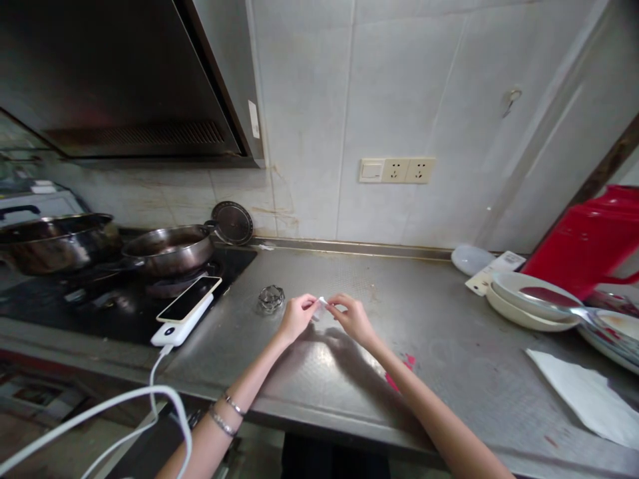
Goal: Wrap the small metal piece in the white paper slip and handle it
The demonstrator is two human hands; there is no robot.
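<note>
Over the middle of the metal counter (439, 313), my left hand (298, 315) pinches one side of a small white piece (322, 303), thin like paper or film. My right hand (351, 315) pinches its other side, so the fingertips of both hands nearly meet. Just left of my left hand lies a coil of metal wire (271, 299), touched by neither hand. Pink-red scraps (394, 376) lie on the counter, partly behind my right forearm.
On the left, a pan (172, 249) and a pot (60, 243) stand on the black stove; a phone (190, 299) lies on a white power bank (182, 329) with a cable. At the right are stacked bowls (529, 313), a red thermos (584, 239) and white paper (584, 392).
</note>
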